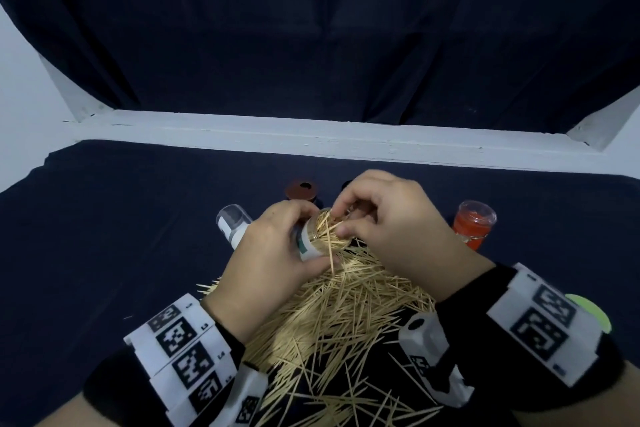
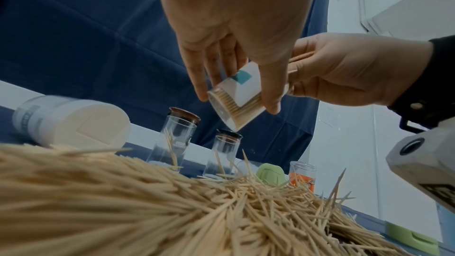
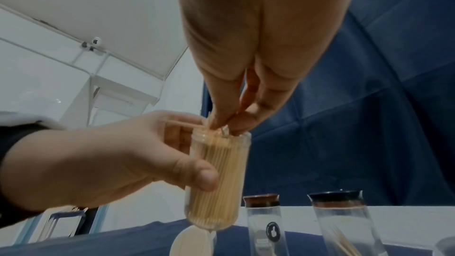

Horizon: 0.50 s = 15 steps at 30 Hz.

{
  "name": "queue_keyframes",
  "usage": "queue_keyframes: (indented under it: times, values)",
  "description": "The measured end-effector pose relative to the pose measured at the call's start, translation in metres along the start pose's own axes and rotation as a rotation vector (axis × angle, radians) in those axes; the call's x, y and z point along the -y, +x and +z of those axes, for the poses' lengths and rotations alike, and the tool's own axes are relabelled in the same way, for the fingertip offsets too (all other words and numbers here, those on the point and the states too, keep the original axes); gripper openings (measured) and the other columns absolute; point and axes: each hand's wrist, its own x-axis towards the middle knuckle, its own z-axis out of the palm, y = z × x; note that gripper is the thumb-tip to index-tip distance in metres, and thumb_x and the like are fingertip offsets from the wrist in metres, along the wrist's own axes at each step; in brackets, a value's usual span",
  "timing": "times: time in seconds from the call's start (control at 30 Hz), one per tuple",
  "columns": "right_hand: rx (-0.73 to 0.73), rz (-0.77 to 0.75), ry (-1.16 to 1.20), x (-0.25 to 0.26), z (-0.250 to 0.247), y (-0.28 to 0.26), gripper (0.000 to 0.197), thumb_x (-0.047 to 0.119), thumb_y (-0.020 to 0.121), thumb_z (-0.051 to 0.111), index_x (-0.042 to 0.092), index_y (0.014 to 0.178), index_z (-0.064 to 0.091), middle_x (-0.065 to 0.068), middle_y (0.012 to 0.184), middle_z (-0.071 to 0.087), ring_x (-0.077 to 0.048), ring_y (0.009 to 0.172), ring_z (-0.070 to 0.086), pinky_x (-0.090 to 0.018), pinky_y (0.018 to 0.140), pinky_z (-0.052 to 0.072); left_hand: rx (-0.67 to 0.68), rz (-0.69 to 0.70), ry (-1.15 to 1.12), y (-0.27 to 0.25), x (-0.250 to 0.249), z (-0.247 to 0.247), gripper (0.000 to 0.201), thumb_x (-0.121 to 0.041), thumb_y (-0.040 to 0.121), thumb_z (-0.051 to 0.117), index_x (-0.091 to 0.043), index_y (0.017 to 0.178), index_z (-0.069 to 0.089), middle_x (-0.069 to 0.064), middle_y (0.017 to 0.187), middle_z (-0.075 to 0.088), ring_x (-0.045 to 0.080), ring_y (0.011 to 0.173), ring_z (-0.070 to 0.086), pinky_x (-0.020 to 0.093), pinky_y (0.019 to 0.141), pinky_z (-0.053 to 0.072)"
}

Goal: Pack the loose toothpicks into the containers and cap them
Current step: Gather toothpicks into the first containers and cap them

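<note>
— Why are the right hand's (image 1: 391,218) fingers (image 3: 222,118) bunched at the mouth like that?

— Pinching toothpicks, I'd guess to steer them in. The left hand (image 1: 266,253) wraps the clear container (image 3: 216,178), tilted toward them, nearly full.

— And the rest?

— Loose toothpicks (image 1: 339,319) heaped on the dark-clothed table (image 1: 104,236), other containers (image 2: 172,141) behind, dark curtain (image 1: 311,28), white wall.
</note>
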Motion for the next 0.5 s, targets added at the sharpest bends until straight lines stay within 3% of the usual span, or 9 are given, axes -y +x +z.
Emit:
queue_keyframes:
  times: [0.1,0.17,0.23,0.33,0.4,0.5]
  values:
    - [-0.002,-0.003,0.017,0.0,-0.012,0.002,0.031,0.002,0.073,0.076,0.028,0.081,0.063,0.009,0.088,0.053,-0.008,0.069,0.056,-0.018,0.066,0.049,-0.012,0.001,0.026,0.0,0.002,0.0,0.056,-0.039,0.058,0.086,-0.024,0.106,0.062,-0.013,0.1,0.061,0.002,0.093,0.059,0.032,0.08,0.054]
    - [0.109,-0.044,-0.04,0.002,-0.018,-0.001,0.042,0.0,0.072,0.076,0.035,0.09,0.06,0.012,0.094,0.049,-0.006,0.075,0.053,-0.018,0.07,0.048,-0.015,-0.001,0.032,0.0,0.001,0.001,0.056,-0.04,0.058,0.086,-0.026,0.106,0.061,-0.013,0.1,0.06,0.001,0.093,0.058,0.029,0.081,0.053]
    - [0.224,-0.129,-0.162,0.003,-0.02,-0.005,0.05,0.006,0.07,0.077,0.04,0.1,0.056,0.018,0.101,0.042,0.001,0.084,0.048,-0.017,0.072,0.045,-0.015,0.003,0.036,0.001,0.001,0.001,0.054,-0.041,0.058,0.086,-0.027,0.105,0.06,-0.014,0.098,0.06,0.001,0.091,0.057,0.027,0.079,0.052]
    - [0.282,-0.201,-0.265,0.002,-0.014,-0.009,0.051,0.021,0.066,0.083,0.042,0.104,0.054,0.022,0.102,0.037,0.005,0.089,0.043,-0.015,0.074,0.04,-0.011,0.006,0.041,0.001,0.001,0.001,0.052,-0.042,0.06,0.085,-0.028,0.103,0.06,-0.015,0.097,0.059,0.001,0.088,0.057,0.026,0.077,0.052]
    - [0.217,-0.183,-0.21,-0.002,-0.01,-0.008,0.048,0.024,0.068,0.083,0.041,0.103,0.055,0.021,0.1,0.041,0.003,0.086,0.044,-0.014,0.074,0.039,-0.01,0.005,0.043,0.0,0.001,0.001,0.053,-0.042,0.06,0.084,-0.029,0.105,0.059,-0.016,0.099,0.058,-0.001,0.09,0.057,0.025,0.079,0.052]
    - [-0.027,-0.071,0.029,-0.009,-0.008,-0.005,0.035,0.019,0.077,0.076,0.034,0.104,0.061,0.015,0.094,0.051,-0.003,0.08,0.051,-0.014,0.071,0.043,-0.01,0.001,0.016,0.0,0.002,0.001,0.055,-0.039,0.058,0.086,-0.03,0.105,0.059,-0.015,0.101,0.059,0.0,0.092,0.059,0.028,0.082,0.053]
